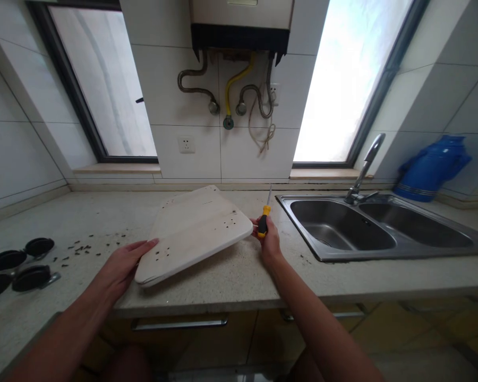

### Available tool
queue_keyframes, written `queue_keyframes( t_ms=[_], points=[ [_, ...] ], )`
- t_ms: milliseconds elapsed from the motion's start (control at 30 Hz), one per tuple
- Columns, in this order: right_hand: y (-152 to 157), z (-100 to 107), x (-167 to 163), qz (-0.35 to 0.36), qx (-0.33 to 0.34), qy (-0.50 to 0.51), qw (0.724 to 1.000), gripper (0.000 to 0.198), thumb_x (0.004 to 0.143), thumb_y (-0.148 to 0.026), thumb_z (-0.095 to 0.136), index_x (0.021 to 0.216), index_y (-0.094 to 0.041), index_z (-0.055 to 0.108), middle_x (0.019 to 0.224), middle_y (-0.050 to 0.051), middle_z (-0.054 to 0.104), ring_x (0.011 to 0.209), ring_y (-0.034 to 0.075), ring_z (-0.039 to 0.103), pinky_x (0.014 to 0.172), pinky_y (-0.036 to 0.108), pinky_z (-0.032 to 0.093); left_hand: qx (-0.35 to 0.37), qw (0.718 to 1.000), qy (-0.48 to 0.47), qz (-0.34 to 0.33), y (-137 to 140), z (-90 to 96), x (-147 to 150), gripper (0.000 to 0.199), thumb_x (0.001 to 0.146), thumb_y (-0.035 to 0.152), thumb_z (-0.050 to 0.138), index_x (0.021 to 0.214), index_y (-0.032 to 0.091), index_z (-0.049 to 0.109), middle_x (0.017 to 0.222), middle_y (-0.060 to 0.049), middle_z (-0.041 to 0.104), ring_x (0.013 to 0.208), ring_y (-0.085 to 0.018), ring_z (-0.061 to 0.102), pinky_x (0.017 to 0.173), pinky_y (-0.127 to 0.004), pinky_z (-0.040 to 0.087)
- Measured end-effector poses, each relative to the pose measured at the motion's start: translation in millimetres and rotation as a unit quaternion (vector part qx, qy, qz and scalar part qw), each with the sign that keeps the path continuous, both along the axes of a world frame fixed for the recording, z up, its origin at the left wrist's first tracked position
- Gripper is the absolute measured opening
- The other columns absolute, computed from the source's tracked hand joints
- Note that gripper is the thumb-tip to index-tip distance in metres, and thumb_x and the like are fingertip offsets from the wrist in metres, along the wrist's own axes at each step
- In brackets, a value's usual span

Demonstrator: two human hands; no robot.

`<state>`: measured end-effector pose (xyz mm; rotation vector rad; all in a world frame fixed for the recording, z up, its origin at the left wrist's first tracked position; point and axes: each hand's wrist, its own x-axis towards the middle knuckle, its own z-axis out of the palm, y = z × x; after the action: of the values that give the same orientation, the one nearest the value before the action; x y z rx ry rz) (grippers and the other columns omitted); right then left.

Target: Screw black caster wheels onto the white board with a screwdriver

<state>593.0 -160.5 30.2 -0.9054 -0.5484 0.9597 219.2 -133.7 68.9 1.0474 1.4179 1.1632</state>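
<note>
A white board (pixel 191 233) with rounded corners and groups of small dark holes is tilted above the countertop, its near edge raised. My left hand (pixel 125 265) grips its near left corner, thumb on top and the other fingers out of sight beneath. In my right hand (pixel 269 239) is a screwdriver (pixel 264 222) with a yellow and black handle, its shaft pointing up and away. Fingers of that same hand touch the board's right corner. Several small dark screws (pixel 82 248) lie scattered left of the board, and several black casters (pixel 32 278) rest farther left.
A double steel sink (pixel 338 225) with a faucet (pixel 362 170) is set into the countertop (pixel 231 289) at right. Behind it leans a blue jug-like container (pixel 432 167). Pipes (pixel 233 87) hang below a wall-mounted heater (pixel 241 26). Drawer handles (pixel 179 323) run under the counter's front edge.
</note>
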Motion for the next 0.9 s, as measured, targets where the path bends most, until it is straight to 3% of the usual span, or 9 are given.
queue_keyframes(
  t_ms=[200, 367, 533, 700, 900],
  points=[
    [5, -2, 4, -0.025, -0.013, 0.003, 1.000, 0.044, 0.107, -0.056, 0.067, 0.125, -0.016, 0.071, 0.116, 0.007, 0.075, 0.097, 0.018, 0.073, 0.087, 0.037, 0.066, -0.036, 0.999, -0.018, -0.036, -10, 2.3, 19, 0.012, 0.092, 0.018, 0.088, 0.100, 0.010, 0.084, 0.105, -0.017, 0.088, 0.074, -0.022, 0.082, 0.061, -0.025, 0.066],
    [4, -5, 11, -0.076, -0.024, -0.018, 0.997, 0.043, 0.107, -0.055, 0.067, 0.128, -0.016, 0.070, 0.116, 0.007, 0.074, 0.097, 0.018, 0.073, 0.086, 0.037, 0.066, -0.032, 0.997, -0.004, -0.070, -5, 2.6, 32, 0.026, 0.079, 0.021, 0.099, 0.098, 0.014, 0.084, 0.106, -0.015, 0.088, 0.083, -0.024, 0.083, 0.066, -0.026, 0.068],
    [-4, -4, 19, -0.138, -0.014, -0.057, 0.989, 0.041, 0.108, -0.053, 0.067, 0.125, -0.016, 0.070, 0.112, 0.006, 0.074, 0.092, 0.016, 0.072, 0.082, 0.034, 0.065, -0.065, 0.989, 0.010, -0.131, 8, 1.8, 47, 0.035, 0.063, 0.024, 0.106, 0.084, 0.014, 0.081, 0.086, -0.014, 0.085, 0.076, -0.026, 0.080, 0.062, -0.029, 0.065],
    [-7, -7, 26, -0.180, -0.023, -0.063, 0.981, 0.042, 0.108, -0.055, 0.066, 0.124, -0.016, 0.070, 0.108, 0.005, 0.073, 0.087, 0.014, 0.070, 0.078, 0.032, 0.064, -0.070, 0.980, 0.022, -0.184, 25, 2.4, 57, 0.045, 0.056, 0.031, 0.108, 0.086, 0.013, 0.080, 0.084, -0.011, 0.082, 0.073, -0.022, 0.075, 0.060, -0.026, 0.059],
    [-6, -11, 31, -0.206, -0.023, -0.076, 0.975, 0.042, 0.108, -0.055, 0.066, 0.123, -0.016, 0.070, 0.105, 0.004, 0.073, 0.084, 0.014, 0.070, 0.076, 0.031, 0.064, -0.055, 0.983, 0.057, -0.165, 56, 1.3, 68, 0.057, 0.053, 0.033, 0.107, 0.098, 0.014, 0.076, 0.092, -0.012, 0.082, 0.081, -0.024, 0.077, 0.063, -0.028, 0.058]
  ],
)
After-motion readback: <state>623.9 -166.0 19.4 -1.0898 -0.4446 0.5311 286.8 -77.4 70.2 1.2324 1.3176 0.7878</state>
